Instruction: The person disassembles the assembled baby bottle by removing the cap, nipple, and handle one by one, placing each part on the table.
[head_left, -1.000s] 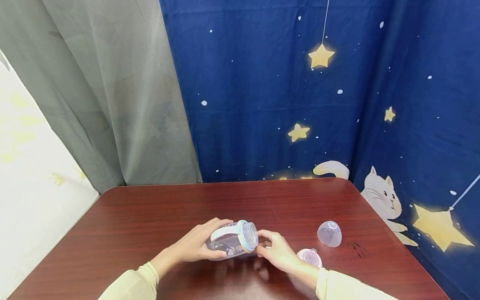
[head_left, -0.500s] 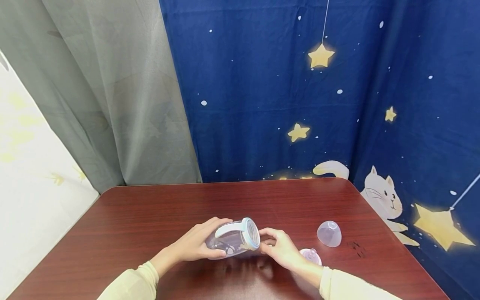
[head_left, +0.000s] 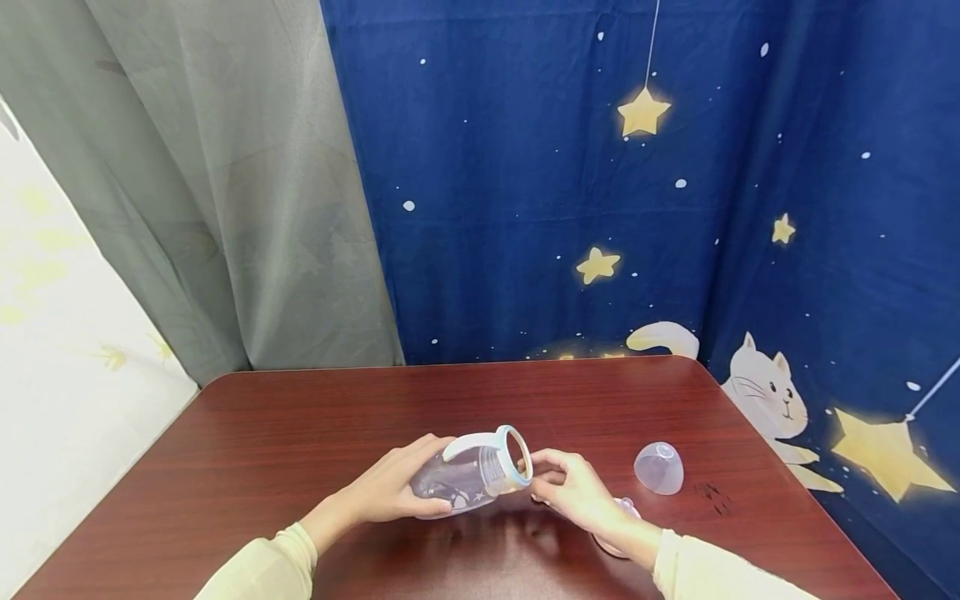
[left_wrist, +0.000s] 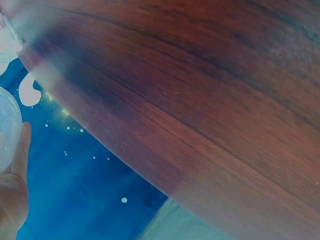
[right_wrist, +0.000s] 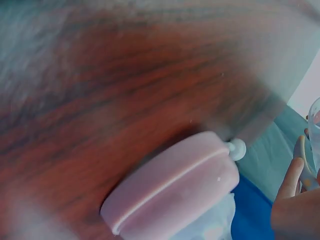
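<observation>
My left hand [head_left: 393,490] grips a clear baby bottle [head_left: 450,482], which lies tilted with its open neck to the right. Around or just off the neck sits a white handle [head_left: 467,444] with a pale blue ring. The thumb and fingers of my right hand [head_left: 573,492] pinch the ring's right edge. In the right wrist view, that hand [right_wrist: 295,210] shows at the far right, the ring partly cut off. A pink nipple collar [right_wrist: 175,185] stands on the table under my right wrist, mostly hidden in the head view. At the left wrist view's edge, the bottle [left_wrist: 7,130] is cropped.
A clear dome cap [head_left: 660,468] stands on the reddish-brown table [head_left: 337,408], right of my right hand. Small dark marks [head_left: 714,498] lie beside it. Behind the table hang a grey curtain [head_left: 300,208] and a blue star-patterned curtain [head_left: 510,208].
The handle ring has slid rightward and up along the bottle's neck, with my right hand moving along with it. My left hand and the bottle body stay nearly in place.
</observation>
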